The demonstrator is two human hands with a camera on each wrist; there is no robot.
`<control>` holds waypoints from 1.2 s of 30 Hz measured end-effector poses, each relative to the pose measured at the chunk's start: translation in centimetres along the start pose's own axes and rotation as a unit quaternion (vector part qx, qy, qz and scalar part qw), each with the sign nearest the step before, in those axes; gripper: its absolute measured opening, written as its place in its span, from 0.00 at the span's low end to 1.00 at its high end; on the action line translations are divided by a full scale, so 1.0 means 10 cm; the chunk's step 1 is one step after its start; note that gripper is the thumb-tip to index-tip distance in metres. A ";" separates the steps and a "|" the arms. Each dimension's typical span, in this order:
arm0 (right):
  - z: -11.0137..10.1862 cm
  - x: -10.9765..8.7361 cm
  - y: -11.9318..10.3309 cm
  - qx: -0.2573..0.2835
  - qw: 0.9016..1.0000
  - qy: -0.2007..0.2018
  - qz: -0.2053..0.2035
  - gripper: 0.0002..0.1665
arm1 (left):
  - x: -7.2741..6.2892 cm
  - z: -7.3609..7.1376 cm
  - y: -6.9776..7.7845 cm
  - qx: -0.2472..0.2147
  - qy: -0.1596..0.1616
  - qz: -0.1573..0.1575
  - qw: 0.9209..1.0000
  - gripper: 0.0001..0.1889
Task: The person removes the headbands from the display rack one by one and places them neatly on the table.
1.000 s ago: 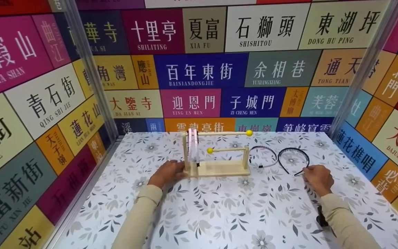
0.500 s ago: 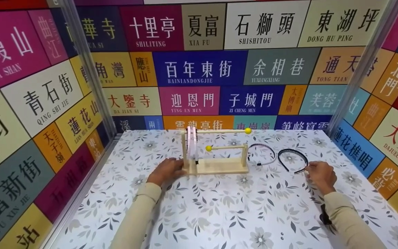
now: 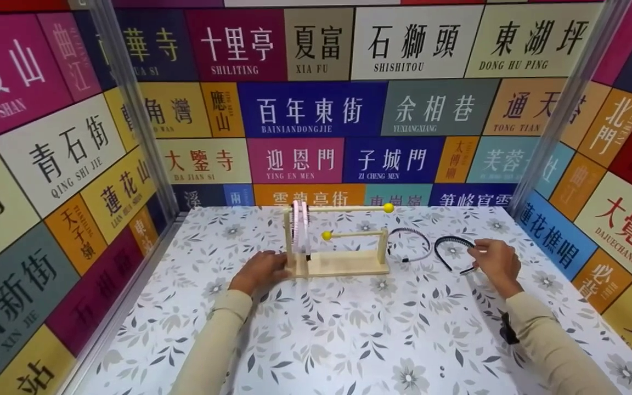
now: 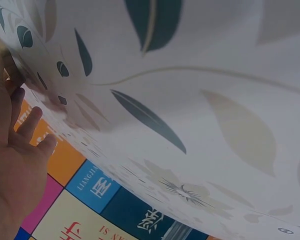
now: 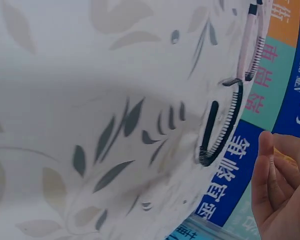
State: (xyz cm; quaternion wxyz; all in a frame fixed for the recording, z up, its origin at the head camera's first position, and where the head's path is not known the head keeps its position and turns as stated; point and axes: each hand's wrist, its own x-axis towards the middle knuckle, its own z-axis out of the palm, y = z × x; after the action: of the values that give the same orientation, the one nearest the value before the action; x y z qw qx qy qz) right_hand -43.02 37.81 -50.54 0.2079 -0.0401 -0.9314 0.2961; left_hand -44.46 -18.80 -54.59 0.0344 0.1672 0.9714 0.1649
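Note:
My left hand (image 3: 261,272) holds the left end of a wooden stand (image 3: 349,264); in the left wrist view a wood corner (image 4: 12,70) shows between thumb and fingers. Two bars with yellow ball tips extend from the stand's posts. Pink and white headbands (image 3: 300,230) hang at the left on the upper bar. Over the right side of a black toothed headband (image 3: 443,249) is my right hand (image 3: 497,264), fingers loosely bent. The right wrist view shows this hand (image 5: 285,187) apart from the black headband (image 5: 235,117), which lies on the table.
A pale headband with dark tips (image 3: 427,241) lies between the stand and the black headband. The floral tablecloth (image 3: 349,340) covers the table. Walls of colourful street-name panels (image 3: 313,109) surround it at the back and both sides.
My right hand has risen from the black headband's lower right end and moved forward, now overlapping its right side. The left hand stays at the stand. The head view has shifted slightly.

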 end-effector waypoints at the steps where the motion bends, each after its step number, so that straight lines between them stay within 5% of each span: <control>1: 0.00 0.00 -0.04 0.001 1.000 -0.001 -0.008 0.24 | 0.00 0.00 -0.01 0.000 -0.001 -0.002 1.000 0.23; 23: 0.11 -0.09 -0.82 0.033 0.989 0.006 -0.145 0.21 | 0.02 0.03 -0.04 -0.004 0.005 0.009 1.000 0.22; 36: 0.26 -0.21 -1.28 0.038 0.987 -0.031 -0.155 0.21 | 0.02 0.05 -0.06 -0.011 0.005 0.015 1.000 0.21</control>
State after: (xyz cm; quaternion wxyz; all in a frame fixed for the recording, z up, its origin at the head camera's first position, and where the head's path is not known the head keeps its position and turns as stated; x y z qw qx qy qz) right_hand -41.52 25.49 -45.95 0.2240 0.1216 -0.9204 0.2965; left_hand -44.80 -19.13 -55.22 0.0285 0.1806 0.9670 0.1772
